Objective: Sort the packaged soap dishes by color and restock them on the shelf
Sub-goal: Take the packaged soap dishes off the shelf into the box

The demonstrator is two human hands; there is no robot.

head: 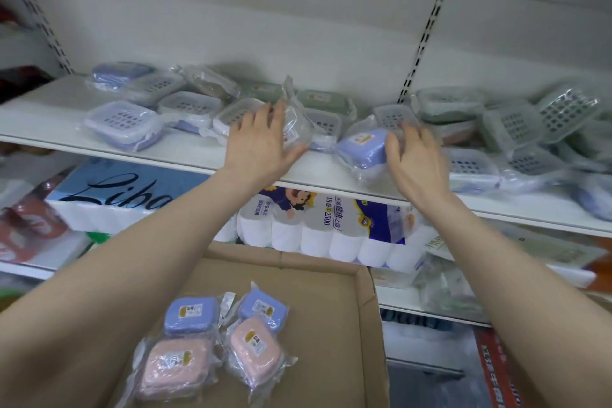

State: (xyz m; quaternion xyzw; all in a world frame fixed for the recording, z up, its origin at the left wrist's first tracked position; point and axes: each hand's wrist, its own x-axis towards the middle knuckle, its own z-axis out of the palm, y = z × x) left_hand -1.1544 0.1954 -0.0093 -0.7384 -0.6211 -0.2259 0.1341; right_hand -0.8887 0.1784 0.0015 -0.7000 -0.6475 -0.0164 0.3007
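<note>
- Purple soap dish (pixel 363 148) in clear wrap lies tilted at the front of the white shelf (pixel 185 152); the right hand (pixel 418 162) curls its fingers round the dish's right end, covering that end.
- Left hand (pixel 261 146), fingers straight, presses a crumpled clear-wrapped pack (pixel 298 122) whose colour is hard to make out.
- Blur smears the grey-lidded packs at far right (pixel 543 129).
- Below, a cardboard box (pixel 334 325) holds two purple (pixel 190 314) and two pink dishes (pixel 177 366); toilet rolls (pixel 331 228) stand behind it.
</note>
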